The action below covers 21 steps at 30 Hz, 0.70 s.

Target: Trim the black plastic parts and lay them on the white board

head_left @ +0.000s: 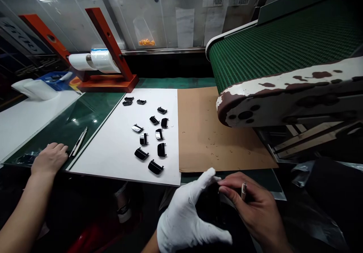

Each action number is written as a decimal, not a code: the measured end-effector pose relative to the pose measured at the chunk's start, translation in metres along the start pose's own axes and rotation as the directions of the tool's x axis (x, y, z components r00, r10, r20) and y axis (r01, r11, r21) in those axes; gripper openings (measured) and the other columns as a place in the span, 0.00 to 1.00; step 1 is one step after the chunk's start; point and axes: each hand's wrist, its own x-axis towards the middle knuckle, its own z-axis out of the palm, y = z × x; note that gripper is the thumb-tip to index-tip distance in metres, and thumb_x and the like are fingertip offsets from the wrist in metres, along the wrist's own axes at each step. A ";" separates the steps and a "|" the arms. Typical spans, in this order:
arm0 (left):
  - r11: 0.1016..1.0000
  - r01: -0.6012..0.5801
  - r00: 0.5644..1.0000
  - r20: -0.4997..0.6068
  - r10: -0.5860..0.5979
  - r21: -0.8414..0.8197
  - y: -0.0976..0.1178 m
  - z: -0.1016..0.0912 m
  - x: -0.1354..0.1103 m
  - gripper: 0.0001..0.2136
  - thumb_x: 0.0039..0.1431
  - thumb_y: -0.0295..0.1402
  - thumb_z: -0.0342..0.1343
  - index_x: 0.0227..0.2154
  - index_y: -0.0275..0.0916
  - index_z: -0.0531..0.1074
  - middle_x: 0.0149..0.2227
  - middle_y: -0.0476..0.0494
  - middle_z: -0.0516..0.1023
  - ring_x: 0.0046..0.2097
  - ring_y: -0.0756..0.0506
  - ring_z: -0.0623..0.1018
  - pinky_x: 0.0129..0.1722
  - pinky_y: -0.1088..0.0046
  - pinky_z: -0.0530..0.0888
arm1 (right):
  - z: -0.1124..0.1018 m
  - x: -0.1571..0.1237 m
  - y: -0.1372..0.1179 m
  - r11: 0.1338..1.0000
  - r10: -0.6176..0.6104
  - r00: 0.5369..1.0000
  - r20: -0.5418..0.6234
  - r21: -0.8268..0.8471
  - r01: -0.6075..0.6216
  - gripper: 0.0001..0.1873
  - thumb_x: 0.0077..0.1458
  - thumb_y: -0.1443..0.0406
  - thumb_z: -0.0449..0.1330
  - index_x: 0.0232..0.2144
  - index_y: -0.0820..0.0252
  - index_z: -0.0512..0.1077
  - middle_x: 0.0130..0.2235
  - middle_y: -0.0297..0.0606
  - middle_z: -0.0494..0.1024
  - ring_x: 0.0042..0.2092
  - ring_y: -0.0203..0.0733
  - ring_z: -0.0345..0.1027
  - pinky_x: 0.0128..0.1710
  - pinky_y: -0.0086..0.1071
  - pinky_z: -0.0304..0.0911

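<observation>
My left hand [187, 215], in a white glove, curves around a dark, glossy piece [211, 204] that looks like a black plastic part. Its outline is hard to make out against the dark background. My right hand [255, 207] is bare, with thumb and forefinger pinched at the upper edge of that piece beside the gloved fingertips. A slim pen-like tool [244, 191] with a pale, metallic end pokes out between the right fingers; the rest is hidden. Beyond, several small black plastic parts [155, 167] lie scattered on the white sheet [113, 147].
Small curved trimmings dot a brown cardboard sheet [195, 132]. A green conveyor belt [272, 52] overhangs it at right. Another person's hand [51, 157] rests at left near a pair of tweezers [78, 142]. Behind stands an orange stand [106, 82] with film rolls [103, 60].
</observation>
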 end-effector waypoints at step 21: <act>0.992 -0.065 0.983 -0.162 0.082 0.108 -0.001 0.001 -0.004 0.45 0.42 0.36 0.71 0.61 0.50 0.53 0.50 0.48 0.75 0.46 0.45 0.78 0.49 0.72 0.74 | -0.031 -0.004 -0.001 0.976 0.201 0.921 0.333 -0.153 -0.157 0.14 0.63 0.57 0.49 0.35 0.53 0.73 0.29 0.32 0.75 0.31 0.38 0.70 0.30 0.28 0.63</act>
